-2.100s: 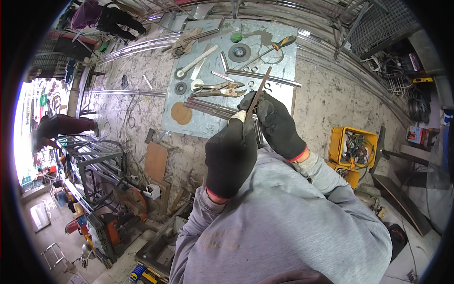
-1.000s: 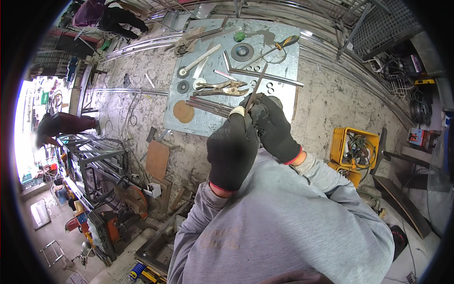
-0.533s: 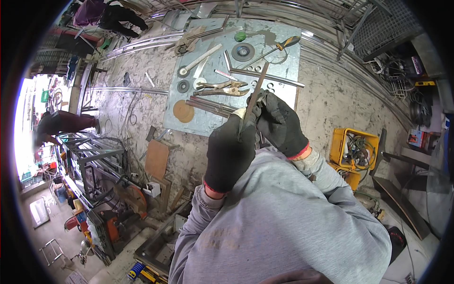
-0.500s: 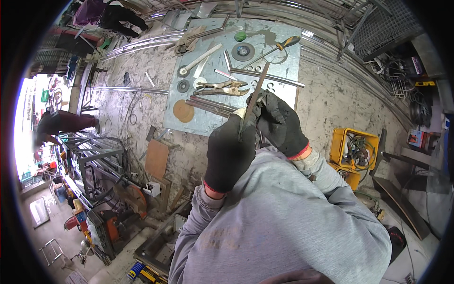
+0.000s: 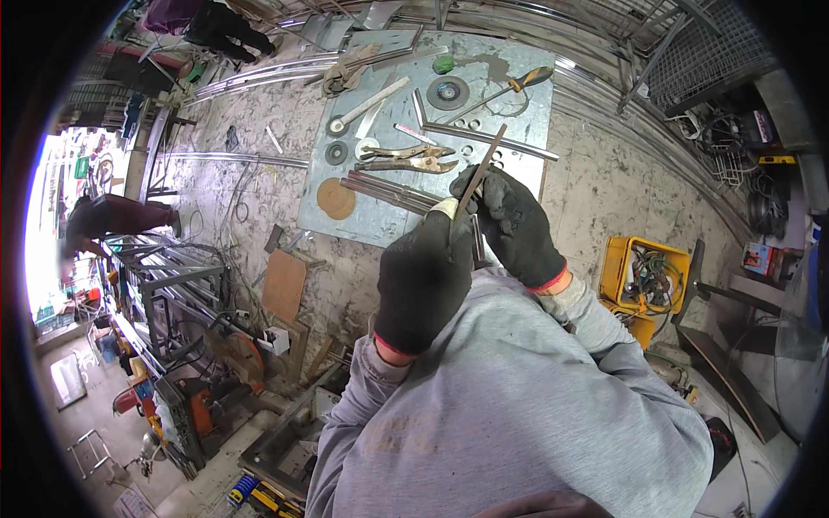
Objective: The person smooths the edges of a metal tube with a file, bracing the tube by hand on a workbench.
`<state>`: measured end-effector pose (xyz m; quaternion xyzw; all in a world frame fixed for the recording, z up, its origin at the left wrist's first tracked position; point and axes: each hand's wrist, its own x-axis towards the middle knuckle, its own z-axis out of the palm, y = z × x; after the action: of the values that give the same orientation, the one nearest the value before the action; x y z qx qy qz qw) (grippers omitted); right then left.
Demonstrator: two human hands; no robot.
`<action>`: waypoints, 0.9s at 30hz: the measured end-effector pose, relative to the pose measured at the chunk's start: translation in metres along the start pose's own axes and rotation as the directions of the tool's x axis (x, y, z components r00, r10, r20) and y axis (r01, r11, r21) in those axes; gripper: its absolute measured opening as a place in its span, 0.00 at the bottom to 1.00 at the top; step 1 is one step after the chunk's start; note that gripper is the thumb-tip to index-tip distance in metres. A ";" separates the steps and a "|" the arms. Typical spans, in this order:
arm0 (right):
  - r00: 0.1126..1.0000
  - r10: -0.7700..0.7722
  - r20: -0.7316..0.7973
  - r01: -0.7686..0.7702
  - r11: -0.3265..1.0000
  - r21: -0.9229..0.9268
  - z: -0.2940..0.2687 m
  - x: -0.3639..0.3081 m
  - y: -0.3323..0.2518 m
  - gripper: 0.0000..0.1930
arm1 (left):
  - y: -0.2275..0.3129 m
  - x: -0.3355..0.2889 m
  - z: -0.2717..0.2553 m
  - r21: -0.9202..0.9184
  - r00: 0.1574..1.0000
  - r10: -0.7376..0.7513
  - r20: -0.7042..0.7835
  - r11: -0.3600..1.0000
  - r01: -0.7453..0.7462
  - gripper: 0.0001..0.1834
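Observation:
My left hand, in a black glove with a red cuff, is closed on a long, narrow, flat metal strip that looks like a file. The strip slants up and to the right across the fronts of both hands. Close beside it, my gloved right hand is closed, its fingertips at the strip. A slim shiny metal piece shows below the fingers, between the hands; its upper end is hidden. Beyond them on a metal sheet lie locking pliers, several metal bars and brown discs.
Farther over the sheet are a screwdriver, a grinding disc, an angled metal tube, a marker and a rag. A yellow crate stands at right. Two other people are at left, one bending.
The strip has tilted farther right, and its upper end has shifted right and slightly down. More of the shiny piece shows between my hands, which stay close together.

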<state>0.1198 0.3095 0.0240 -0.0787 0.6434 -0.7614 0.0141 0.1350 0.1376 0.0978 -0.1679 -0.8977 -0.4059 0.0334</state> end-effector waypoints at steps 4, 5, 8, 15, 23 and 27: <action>0.993 -0.036 -0.115 0.045 0.996 0.076 0.008 -0.010 0.022 0.19 | 0.006 -0.002 0.002 0.160 0.999 -0.013 -0.031 0.987 0.018 0.07; 0.992 -0.035 -0.119 0.044 0.996 0.076 0.008 -0.014 0.030 0.19 | 0.005 -0.002 0.002 0.159 1.000 -0.013 -0.028 0.987 0.017 0.07; 0.970 -0.208 -0.128 0.110 0.841 -0.530 0.012 -0.017 0.036 0.24 | -0.002 -0.002 0.000 0.217 0.997 0.053 -0.048 0.975 -0.041 0.07; 0.998 0.014 -0.059 0.018 0.858 0.514 0.001 0.011 0.025 0.18 | -0.013 -0.013 0.005 0.208 0.996 0.087 0.013 0.974 -0.088 0.07; 0.990 0.052 0.133 -0.143 0.374 0.916 -0.014 0.010 0.021 0.28 | -0.032 -0.008 -0.030 -0.502 0.969 -0.243 0.042 0.833 0.231 0.17; 0.988 0.074 0.136 -0.154 0.458 0.876 -0.010 0.009 0.003 0.30 | -0.027 -0.014 -0.025 -0.712 0.858 -0.501 0.112 0.562 0.421 0.21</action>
<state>0.1092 0.3172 0.0199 -0.0464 0.1602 -0.9775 0.1287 0.1370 0.0989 0.0927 0.0944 -0.6766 -0.7240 -0.0955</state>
